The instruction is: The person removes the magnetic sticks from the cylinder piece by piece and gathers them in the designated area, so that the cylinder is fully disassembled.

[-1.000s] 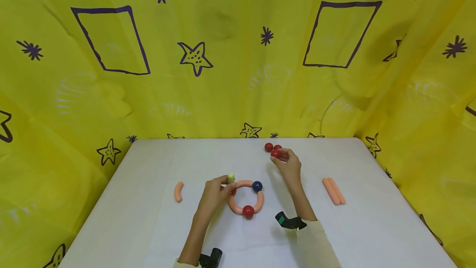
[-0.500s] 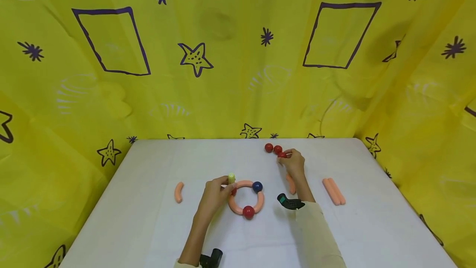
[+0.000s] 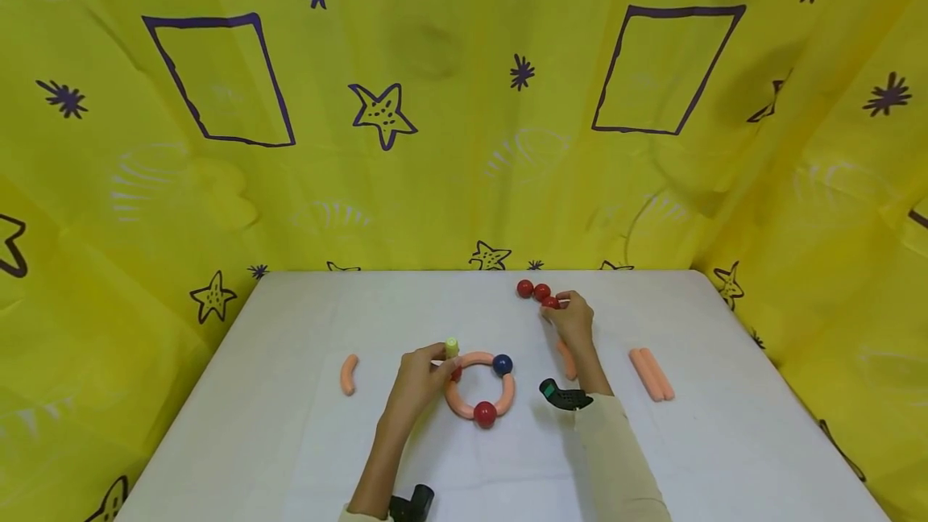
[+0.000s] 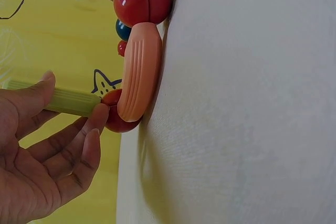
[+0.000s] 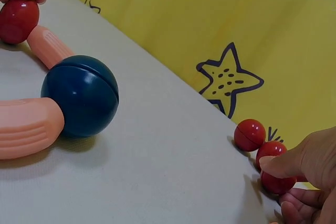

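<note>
Head view shows us a desk (image 3: 739, 457) dressed in a pale, faintly creased cover, its far edge meeting a yellow curtain (image 3: 449, 200) that encloses the back and both sides. We see dark purple stars, spiky bursts and four-sided frames drawn across the curtain, with faint shell-like marks among them. Near the middle of the desk lies a ring of three curved peach sticks (image 3: 477, 358), joined by a blue ball (image 3: 503, 365), a near red ball (image 3: 485, 415) and a left red ball (image 5: 19, 20). We find a loose curved peach piece (image 3: 349, 374) farther left, another peach piece (image 3: 567, 359) beside the right forearm, and two straight peach pieces (image 3: 652, 374) side by side toward the right. As for the hands, we see them well apart. The left hand (image 3: 419, 375) angles in from the near side, thumb and fingers pinching a yellow-green stick (image 4: 68, 102) that stands upright with its lower end at the left red ball. The right hand (image 3: 573, 319) reaches farther across, thumb and fingertips pinching the red ball (image 5: 278, 182) at the near end of a short row, just beside two more red balls (image 3: 533, 290).
</note>
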A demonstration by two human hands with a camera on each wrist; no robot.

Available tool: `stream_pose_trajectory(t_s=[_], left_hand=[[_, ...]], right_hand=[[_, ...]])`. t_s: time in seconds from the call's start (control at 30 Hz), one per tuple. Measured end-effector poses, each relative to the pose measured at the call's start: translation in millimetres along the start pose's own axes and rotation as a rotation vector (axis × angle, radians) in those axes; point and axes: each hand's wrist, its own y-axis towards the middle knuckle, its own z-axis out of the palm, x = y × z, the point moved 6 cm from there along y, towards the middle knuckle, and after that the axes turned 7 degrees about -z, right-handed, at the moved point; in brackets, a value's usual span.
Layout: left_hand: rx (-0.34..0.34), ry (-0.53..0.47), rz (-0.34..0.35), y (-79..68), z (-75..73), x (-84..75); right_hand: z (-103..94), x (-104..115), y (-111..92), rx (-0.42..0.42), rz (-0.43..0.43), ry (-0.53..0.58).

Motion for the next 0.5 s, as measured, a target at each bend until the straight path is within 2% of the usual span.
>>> stream_pose_trajectory(t_s=[0.5], left_hand=[[-0.002, -0.016, 0.007, -0.5, 0.2, 0.4]], right_hand=[[0.3, -2.7, 2.2, 0.051, -0.044, -0.021]])
